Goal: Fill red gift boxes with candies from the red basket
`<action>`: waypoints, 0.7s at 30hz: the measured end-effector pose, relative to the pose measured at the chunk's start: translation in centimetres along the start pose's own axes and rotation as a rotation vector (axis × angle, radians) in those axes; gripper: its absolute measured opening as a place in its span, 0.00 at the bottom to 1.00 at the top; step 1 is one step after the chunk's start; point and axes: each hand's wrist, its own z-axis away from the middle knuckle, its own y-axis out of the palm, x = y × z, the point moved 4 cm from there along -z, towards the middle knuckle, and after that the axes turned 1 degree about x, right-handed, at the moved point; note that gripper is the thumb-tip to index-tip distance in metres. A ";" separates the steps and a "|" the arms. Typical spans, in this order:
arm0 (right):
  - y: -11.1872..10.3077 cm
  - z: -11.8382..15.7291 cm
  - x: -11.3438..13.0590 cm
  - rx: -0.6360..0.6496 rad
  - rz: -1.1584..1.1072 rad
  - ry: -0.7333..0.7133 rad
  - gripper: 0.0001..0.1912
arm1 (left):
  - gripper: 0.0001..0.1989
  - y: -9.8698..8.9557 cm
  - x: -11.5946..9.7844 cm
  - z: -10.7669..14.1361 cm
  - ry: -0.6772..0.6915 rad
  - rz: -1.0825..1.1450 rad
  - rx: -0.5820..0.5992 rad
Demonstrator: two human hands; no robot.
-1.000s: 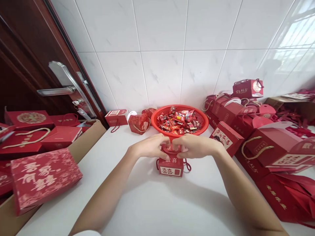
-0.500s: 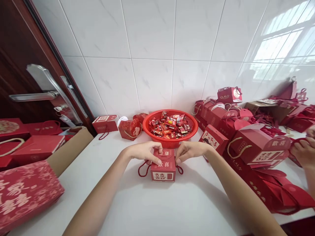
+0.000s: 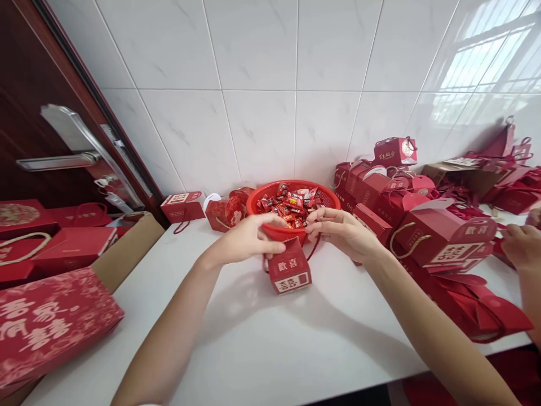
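Note:
A small red gift box [image 3: 291, 269] with pale printed characters is tilted and turned above the white table. My left hand [image 3: 249, 239] grips its left far side, thumb along the upper edge, index finger stretched toward the candy. Some left fingers are hidden behind the box. A dark red cord handle [image 3: 314, 248] rises from the box's right side to my right hand [image 3: 340, 228], whose bent fingers appear to pinch it. Behind both hands is a red plastic basket [image 3: 260, 194] of wrapped candies [image 3: 296, 203].
Red gift boxes [image 3: 450, 234] are piled on the right. More boxes stand at the back left [image 3: 182, 207]. A carton [image 3: 131, 242] holding red boxes lies far left, by a door handle [image 3: 59, 162]. Another person's hand [image 3: 522, 245] shows at the right edge.
The gift box has been tilted and turned, moving slightly right. My right hand has moved up and away from its side, and the right cord handle now points upward.

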 end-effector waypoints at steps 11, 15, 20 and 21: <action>2.9 3.6 -0.3 -0.200 0.709 -0.230 0.11 | 0.18 3.8 -3.8 2.0 0.463 0.446 0.071; 2.8 6.6 0.8 -0.306 0.568 -0.281 0.16 | 0.18 4.3 -4.1 3.0 0.539 0.330 0.007; -1.3 14.0 8.0 -0.890 0.573 -0.587 0.12 | 0.15 2.9 -3.9 3.2 0.554 0.294 -0.067; -2.7 15.5 9.7 -1.016 0.644 -0.645 0.12 | 0.14 2.7 -3.8 3.0 0.550 0.271 -0.069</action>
